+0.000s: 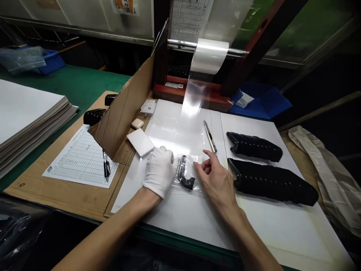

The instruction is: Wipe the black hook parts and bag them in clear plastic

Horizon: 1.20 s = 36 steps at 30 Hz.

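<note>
My left hand [159,171], in a white cotton glove, rests on the white board [169,131] with its fingertips against a clear plastic film [194,98]. That film comes down from a roll on a metal bar. A small black and metal part [184,175] lies in a clear plastic sleeve between my hands. My bare right hand [217,178] hovers at the sleeve's right edge, thumb and forefinger apart. Just above it lies a silver utility knife [210,136]. Two long black perforated pieces [270,181] lie to the right of my right hand.
A white block [140,142] and a small beige case [137,123] lie near a cardboard divider [124,109]. Left of it are a printed grid form [81,158], a pen [106,163] and a stack of white sheets [28,116]. Crumpled cloth [324,169] lies right.
</note>
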Motion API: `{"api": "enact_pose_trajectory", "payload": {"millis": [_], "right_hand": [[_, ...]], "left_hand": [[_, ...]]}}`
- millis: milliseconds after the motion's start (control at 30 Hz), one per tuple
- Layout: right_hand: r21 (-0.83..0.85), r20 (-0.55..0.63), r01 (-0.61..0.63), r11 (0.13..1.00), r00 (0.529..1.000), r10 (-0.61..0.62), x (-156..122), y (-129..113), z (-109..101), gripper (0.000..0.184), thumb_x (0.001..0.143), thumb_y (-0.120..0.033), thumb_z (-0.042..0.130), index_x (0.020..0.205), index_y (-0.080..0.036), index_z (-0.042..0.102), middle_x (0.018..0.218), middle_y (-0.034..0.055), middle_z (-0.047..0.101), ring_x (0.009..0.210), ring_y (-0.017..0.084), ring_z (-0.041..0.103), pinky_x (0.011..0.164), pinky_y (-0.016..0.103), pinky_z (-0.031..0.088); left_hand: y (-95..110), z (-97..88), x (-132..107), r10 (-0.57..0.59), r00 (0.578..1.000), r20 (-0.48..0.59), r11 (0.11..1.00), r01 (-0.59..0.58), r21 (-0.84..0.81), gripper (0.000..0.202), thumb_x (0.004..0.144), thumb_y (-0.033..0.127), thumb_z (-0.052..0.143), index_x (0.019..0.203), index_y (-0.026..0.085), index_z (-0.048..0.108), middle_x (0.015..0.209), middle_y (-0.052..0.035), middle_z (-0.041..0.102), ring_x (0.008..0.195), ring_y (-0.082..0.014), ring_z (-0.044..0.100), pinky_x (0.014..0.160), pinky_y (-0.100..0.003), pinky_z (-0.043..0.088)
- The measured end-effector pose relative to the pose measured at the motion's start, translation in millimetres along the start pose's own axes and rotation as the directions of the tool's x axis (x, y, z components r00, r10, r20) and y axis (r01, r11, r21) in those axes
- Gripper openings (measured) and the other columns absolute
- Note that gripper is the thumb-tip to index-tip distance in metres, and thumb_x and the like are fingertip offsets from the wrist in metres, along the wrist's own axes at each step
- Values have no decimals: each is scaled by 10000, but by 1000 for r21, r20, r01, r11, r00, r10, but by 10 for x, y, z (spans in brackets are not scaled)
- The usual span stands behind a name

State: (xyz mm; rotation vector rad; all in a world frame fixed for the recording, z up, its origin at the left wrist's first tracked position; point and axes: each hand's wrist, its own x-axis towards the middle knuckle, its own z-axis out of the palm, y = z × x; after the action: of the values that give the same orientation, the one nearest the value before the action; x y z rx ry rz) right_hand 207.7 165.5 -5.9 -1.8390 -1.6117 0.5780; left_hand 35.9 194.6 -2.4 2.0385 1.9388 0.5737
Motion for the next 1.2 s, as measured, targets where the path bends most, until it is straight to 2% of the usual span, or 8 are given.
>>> {"api": "enact_pose_trajectory", "payload": {"millis": [133,233,467,667,833,933,1100,1200], "right_hand": [[-94,-30,68,993,997,-71,-93,75,43,327,945,-430,525,1154,-216,657,814,26,623,705,199,576,657,329,400],[-70,6,137,988,991,-137,-263,99,-37,281,989,-391,489,1026,-241,723,831,32,632,780,200,596,685,323,426],[124,-124,164,979,981,-149,-1041,242,-295,212,1010,-267,534,1136,-232,700,928,36,664,856,164,638,733,275,524],[254,-410,209,944,908,-90,-1480,492,-271,229,964,-147,588,1135,-252,697,843,5,647,764,137,609,689,266,497],[316,-482,170,933,876,4,-1478,505,-265,183,964,-201,590,1094,-244,712,943,26,695,876,160,656,795,284,522],[382,-484,119,917,871,89,-1494,509,-281,167,957,-294,611,1056,-238,733,958,35,708,892,172,666,815,283,528],[565,-420,-73,822,832,363,-1533,456,-360,279,947,-439,630,1084,-209,711,913,33,700,799,150,660,767,253,533],[674,-185,-201,710,885,426,-1514,274,-457,405,945,-550,590,1083,-190,713,928,68,726,819,187,679,742,281,550]], "left_hand": [[-27,51,-65,56,998,-24,991,-53,123,291,996,282,498,1109,74,669,1015,-169,643,907,-292,573,766,-384,439],[-27,5,-201,177,984,28,973,-179,147,331,1023,224,432,1276,191,641,1111,-123,662,941,-272,577,776,-366,443],[-19,-42,-249,217,976,2,971,-216,105,339,964,163,466,1208,170,701,1117,-164,668,885,-303,575,739,-412,454],[583,-28,-495,118,991,67,956,-96,-276,438,1013,324,450,1385,131,576,1101,-162,666,988,-294,617,864,-442,503],[1337,360,-478,135,866,481,777,209,-594,525,950,470,579,1348,127,585,656,-10,677,545,-171,646,530,-264,503],[1480,476,-356,104,784,612,628,426,-652,464,947,440,568,1233,77,599,478,53,540,340,-128,469,355,-230,347],[1122,90,-707,169,746,644,343,569,-748,533,817,722,595,896,197,551,460,114,367,341,-64,287,356,-194,241],[743,-254,-1130,192,744,640,169,618,-768,607,761,812,570,863,215,524,423,145,241,348,-45,157,381,-187,201]]}}
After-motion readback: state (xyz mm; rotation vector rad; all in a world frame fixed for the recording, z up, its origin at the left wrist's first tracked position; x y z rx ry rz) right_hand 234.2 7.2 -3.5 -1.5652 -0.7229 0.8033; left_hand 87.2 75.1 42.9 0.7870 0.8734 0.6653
